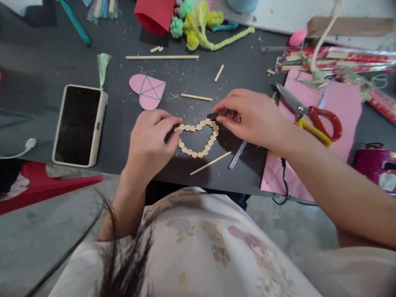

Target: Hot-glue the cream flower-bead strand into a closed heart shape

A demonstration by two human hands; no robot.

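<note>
A heart-shaped ring of small pale wooden pieces [194,154] lies on the dark tabletop between my hands. At its left end, my left hand [154,142] pinches the edge between thumb and fingers. My right hand [252,117] is closed at the ring's upper right, thumb and fingertips around a small dark thing [213,116] I cannot make out. Below the ring lie a thin wooden stick [210,163] and a clear glue stick [237,155]. Above it are a short stick [196,97] and a pink paper heart [148,91] with drawn lines.
A phone [78,126] lies at the left. Scissors [312,113] with red and yellow handles rest on pink paper [346,99] beside my right forearm. Wrapped sticks [340,60], yellow yarn [204,31], red paper [154,14] and a long stick [162,57] lie farther back.
</note>
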